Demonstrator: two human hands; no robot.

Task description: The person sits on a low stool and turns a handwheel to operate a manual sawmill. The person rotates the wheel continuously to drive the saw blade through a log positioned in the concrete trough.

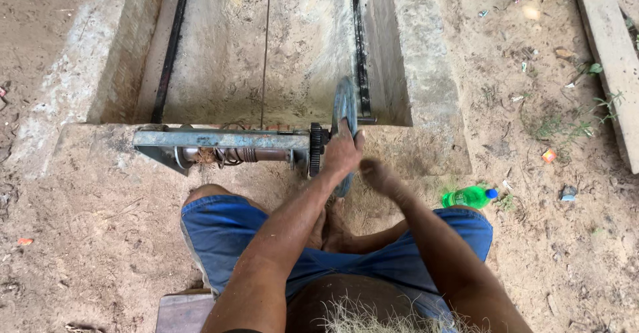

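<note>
I sit on the ground facing a blue-grey metal winch frame [219, 140] with a coiled shaft, a black gear [315, 149] and a large round hand wheel [343, 107]. My left hand [342, 153] grips the rim of the wheel near its lower edge. My right hand [377, 173] is just to the right of the wheel, fingers curled, blurred; whether it touches the wheel or holds anything is unclear. A thin cable [265, 47] runs from the shaft away into the concrete trench.
A concrete trench [266, 40] with two dark rails [172, 47] extends ahead. A green plastic bottle [470, 196] lies on the sandy ground at my right knee. A wooden plank [609, 47] lies far right. A small wooden seat [184, 312] is under me.
</note>
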